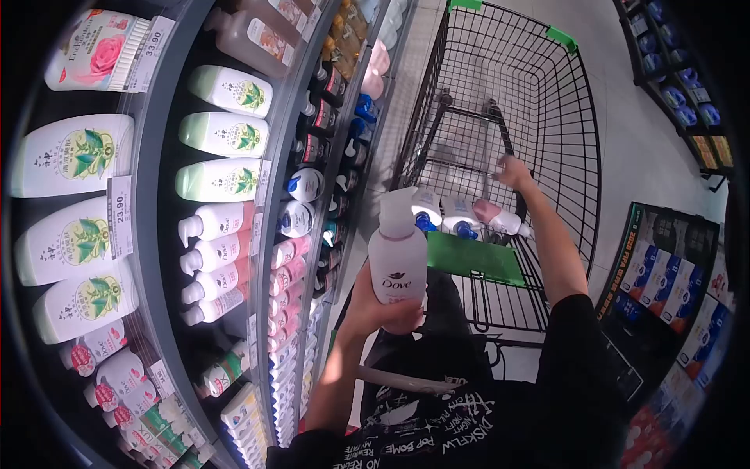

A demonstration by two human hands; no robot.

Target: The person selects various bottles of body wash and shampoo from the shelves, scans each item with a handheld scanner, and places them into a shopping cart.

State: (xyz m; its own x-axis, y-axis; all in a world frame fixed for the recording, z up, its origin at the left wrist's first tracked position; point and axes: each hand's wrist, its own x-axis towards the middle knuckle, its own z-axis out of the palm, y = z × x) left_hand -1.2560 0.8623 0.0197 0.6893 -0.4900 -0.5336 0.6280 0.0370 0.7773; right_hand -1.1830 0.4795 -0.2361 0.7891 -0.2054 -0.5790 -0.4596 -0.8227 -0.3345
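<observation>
"While the left hand (364, 307) wraps the Dove pump bottle (398, 262), how does that bottle's long axis stand?"

"Nearly upright, pump at the far end, left of the green panel (478, 259) on the shopping cart (574, 117)."

"And the right hand (513, 171)?"

"Right of the Dove and farther, over the cart, beyond a pink-and-white bottle (501, 217) lying slantwise near the panel. It's blurred; I cannot tell its grip."

- Head camera: above and behind the left hand (366, 311), facing forward and down.
- Near that hand; farther from the right hand (513, 173).
- Wide, reaching the cart (478, 259) beyond the left hand.
</observation>
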